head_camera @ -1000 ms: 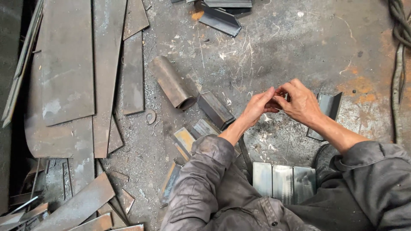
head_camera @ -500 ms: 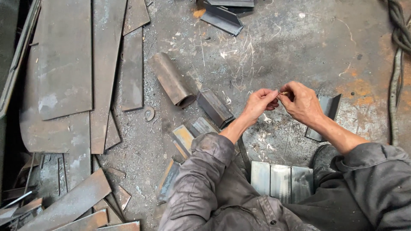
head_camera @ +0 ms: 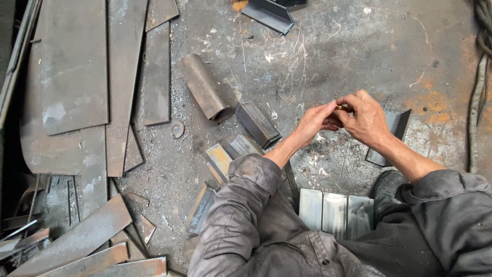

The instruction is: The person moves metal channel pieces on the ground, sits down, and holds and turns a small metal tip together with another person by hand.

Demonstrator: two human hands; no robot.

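Along the left edge of the frame, flat steel plates (head_camera: 77,77) are laid in overlapping strips on the scratched metal floor (head_camera: 328,56). Toward the upper middle, a rusty curved sheet piece (head_camera: 205,87) is seen lying beside a short square tube section (head_camera: 258,123), the two nearly touching end to end. Right of centre, the left hand (head_camera: 311,124) and the right hand (head_camera: 365,118) are brought together, fingertips meeting. A small brass-coloured piece (head_camera: 339,107) is pinched there between thumbs and forefingers of both hands; what exactly it is cannot be told. For work this fine, the piece is best kept gripped lightly at its ends, with both wrists held steady above the floor. Behind the right hand, an angle bracket (head_camera: 397,128) is partly hidden. Along the right edge, a dark cable (head_camera: 479,102) is trailed.
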